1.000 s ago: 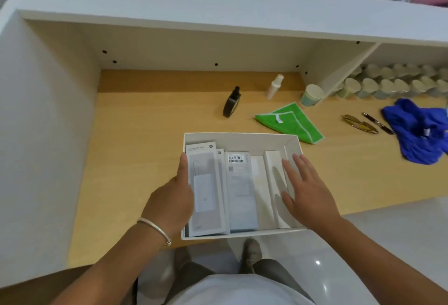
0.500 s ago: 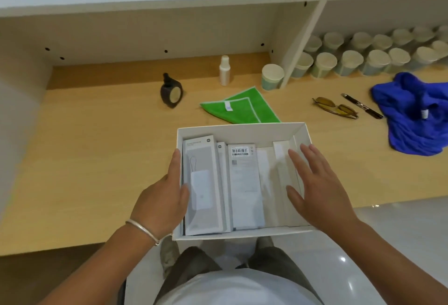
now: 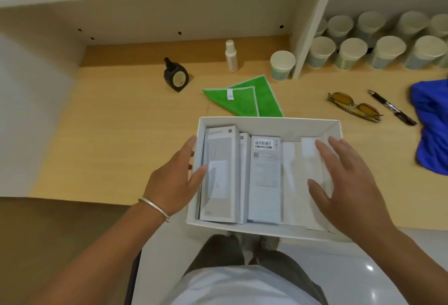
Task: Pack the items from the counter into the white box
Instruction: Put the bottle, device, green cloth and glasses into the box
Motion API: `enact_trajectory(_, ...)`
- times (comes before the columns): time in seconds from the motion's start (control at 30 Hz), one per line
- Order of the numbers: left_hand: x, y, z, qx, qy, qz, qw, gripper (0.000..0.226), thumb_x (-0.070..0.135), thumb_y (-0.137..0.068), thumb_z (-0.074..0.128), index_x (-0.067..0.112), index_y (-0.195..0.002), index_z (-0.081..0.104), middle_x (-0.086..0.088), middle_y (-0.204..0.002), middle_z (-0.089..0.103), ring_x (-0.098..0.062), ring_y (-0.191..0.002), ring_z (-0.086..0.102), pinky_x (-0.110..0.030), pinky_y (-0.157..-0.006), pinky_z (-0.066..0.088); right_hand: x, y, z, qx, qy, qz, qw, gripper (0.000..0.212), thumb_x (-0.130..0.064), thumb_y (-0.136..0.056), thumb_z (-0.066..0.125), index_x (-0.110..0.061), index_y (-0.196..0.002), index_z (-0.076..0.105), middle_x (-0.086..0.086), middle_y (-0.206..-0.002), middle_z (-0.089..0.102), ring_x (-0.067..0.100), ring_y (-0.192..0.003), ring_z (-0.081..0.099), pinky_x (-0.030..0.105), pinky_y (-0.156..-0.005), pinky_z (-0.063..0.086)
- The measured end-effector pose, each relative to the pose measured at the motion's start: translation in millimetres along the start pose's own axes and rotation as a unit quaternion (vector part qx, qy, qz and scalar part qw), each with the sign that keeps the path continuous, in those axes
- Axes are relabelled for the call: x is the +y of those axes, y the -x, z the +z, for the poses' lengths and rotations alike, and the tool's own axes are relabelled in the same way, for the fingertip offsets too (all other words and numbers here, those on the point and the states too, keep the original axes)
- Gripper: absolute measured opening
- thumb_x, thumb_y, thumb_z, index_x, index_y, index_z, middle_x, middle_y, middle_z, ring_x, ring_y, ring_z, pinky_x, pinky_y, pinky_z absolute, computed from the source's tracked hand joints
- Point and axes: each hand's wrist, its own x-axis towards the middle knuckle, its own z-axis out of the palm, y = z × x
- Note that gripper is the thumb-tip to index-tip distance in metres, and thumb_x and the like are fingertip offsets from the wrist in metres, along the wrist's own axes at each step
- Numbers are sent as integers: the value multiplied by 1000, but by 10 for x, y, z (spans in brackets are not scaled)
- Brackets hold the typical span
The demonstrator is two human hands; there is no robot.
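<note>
The open white box (image 3: 266, 124) sits at the counter's front edge, its near end past the edge. Inside stand several flat white packs, among them a grey-faced pack (image 3: 221, 159) at the left and a barcode pack (image 3: 265, 178) in the middle. My left hand (image 3: 169, 183) pinches the box's left wall, fingers outside and thumb inside. My right hand (image 3: 346, 183) lies spread over the box's right side, covering that wall. On the counter behind lie a green cloth (image 3: 244, 101), a black round bottle (image 3: 177, 77), a white spray bottle (image 3: 231, 56), sunglasses (image 3: 354, 107) and a pen (image 3: 391, 110).
A paper cup (image 3: 282, 64) stands beside the white shelf divider (image 3: 312, 26). Rows of several paper cups (image 3: 363, 50) fill the compartment to the right. A blue cloth (image 3: 431, 123) lies bunched at the far right. A white side wall bounds the counter on the left.
The view has dropped and swung right. The box now sits further right relative to the green cloth, with both hands still on its sides.
</note>
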Motion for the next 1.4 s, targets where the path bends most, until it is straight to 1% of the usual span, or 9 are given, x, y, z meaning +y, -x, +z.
enact_trajectory(0.1, -126, -224, -86, 59, 118, -41, 990, 63, 48, -92, 50, 28, -147, 28, 7, -129, 54, -6, -101, 60, -35, -75, 53, -46, -169, -65, 7, -4, 9, 1000, 79, -29, -81, 69, -22, -148, 28, 8, -154, 31, 24, -144, 20, 45, -110, 23)
enact_trajectory(0.2, -311, -602, -150, 100, 157, -76, 980, 61, 40, -92, 56, 23, -146, 33, 1, -130, 52, -11, -103, 60, -33, -79, 49, -147, -403, -143, 15, -9, 2, 1000, 76, -28, -82, 68, -21, -148, 30, 7, -153, 32, 24, -143, 21, 47, -110, 27)
enact_trajectory(0.37, -606, -1267, -206, 117, 179, -100, 972, 69, 37, -89, 63, 20, -147, 29, -5, -143, 42, -16, -120, 50, -31, -90, 42, -424, -960, -166, 5, -11, -18, 1000, 73, -29, -83, 66, -20, -148, 33, 9, -153, 32, 25, -143, 22, 50, -111, 29)
enact_trajectory(0.5, -800, -1794, -236, 124, 182, -111, 969, 80, 34, -86, 68, 17, -149, 24, -7, -150, 31, -22, -135, 38, -42, -108, 37, -631, -1473, -61, -16, 10, -27, 999, 73, -31, -83, 65, -20, -148, 33, 9, -152, 34, 25, -141, 25, 48, -111, 29)
enact_trajectory(0.67, -978, -2325, -240, 130, 236, -139, 953, 95, 30, -78, 77, 17, -151, 18, -7, -153, 26, -23, -138, 34, -42, -111, 34, -837, -2116, 173, -41, -44, -6, 998, 71, -30, -84, 68, -21, -146, 36, 6, -148, 39, 25, -134, 36, 41, -104, 35)
enact_trajectory(0.87, -1151, -2720, -160, 126, 244, -154, 949, 92, 32, -72, 80, 19, -147, 28, -3, -141, 42, -14, -123, 47, -26, -97, 41, -1039, -2923, 547, -74, -164, 81, 980, 77, -30, -80, 75, -21, -145, 34, 4, -141, 46, 21, -126, 46, 29, -95, 37)
enact_trajectory(1.03, -1187, -2799, -111, 153, 261, -141, 943, 71, 30, -73, 80, 20, -134, 47, 6, -118, 56, -3, -97, 54, -15, -84, 43, -1199, -3476, 888, -64, -185, 117, 974, 84, -35, -72, 80, -20, -142, 36, 6, -136, 50, 23, -121, 51, 38, -96, 45)
enact_trajectory(1.27, -1225, -2836, -135, 174, 224, -130, 950, 30, 27, -72, 80, 29, -91, 57, 12, -90, 61, -11, -85, 60, -23, -75, 50, -1158, -3754, 1217, 16, -193, 145, 970, 45, -34, -74, 72, -18, -114, 59, -1, -105, 66, 21, -99, 62, 29, -81, 45)
enact_trajectory(1.4, -1150, -2760, -188, 176, 212, -134, 952, 30, 25, -71, 82, 29, -87, 57, 14, -85, 59, -2, -75, 58, -7, -64, 42, -1127, -3791, 1198, 33, -170, 138, 975, 32, -39, -75, 69, -21, -101, 64, -3, -92, 67, 22, -92, 63, 23, -70, 36)
